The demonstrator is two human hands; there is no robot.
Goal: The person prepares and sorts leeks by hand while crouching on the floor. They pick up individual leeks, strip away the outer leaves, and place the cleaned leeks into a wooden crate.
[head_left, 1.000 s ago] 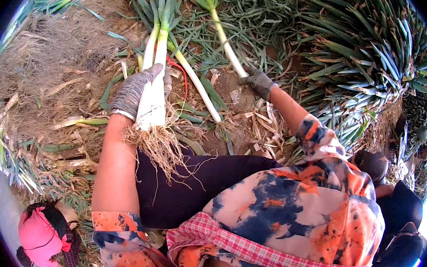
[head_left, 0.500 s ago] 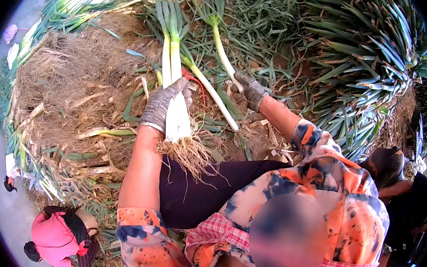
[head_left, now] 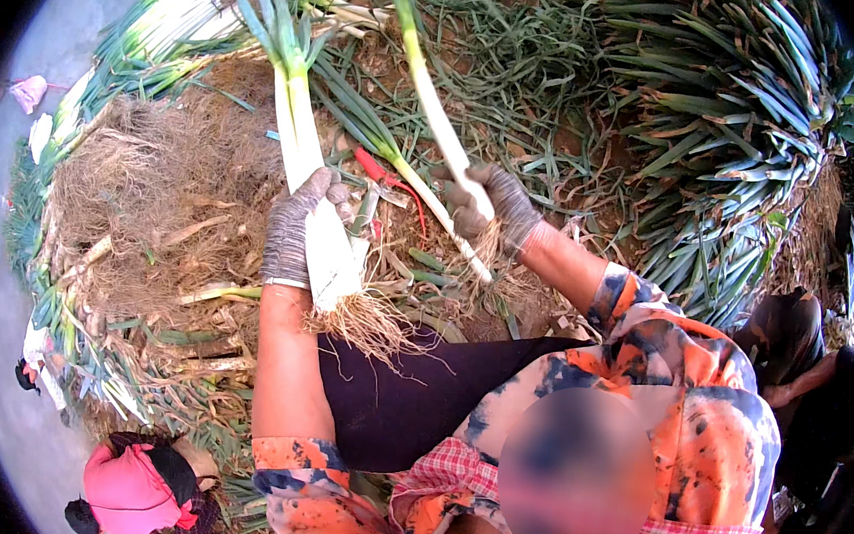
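Leeks (head_left: pixel 333 255), two or more bunched together, are held out in front of the seated worker, white stalks slanting up to green leaves, pale roots dangling over a dark trouser leg (head_left: pixel 407 391). The left hand (head_left: pixel 295 227), in a grey striped glove, is wrapped around their white shafts. In the right hand (head_left: pixel 497 207), gloved alike, a single leek (head_left: pixel 434 112) is gripped near its root end. Between the hands lies another leek (head_left: pixel 438 211) on the littered ground, a red object (head_left: pixel 380 168) just beside it – I cannot tell what. Farther out, I see a brown mat of roots (head_left: pixel 172 197) to the left, a tall green leafy heap (head_left: pixel 739 121) to the right – and, lower left, a person in pink (head_left: pixel 134 490).
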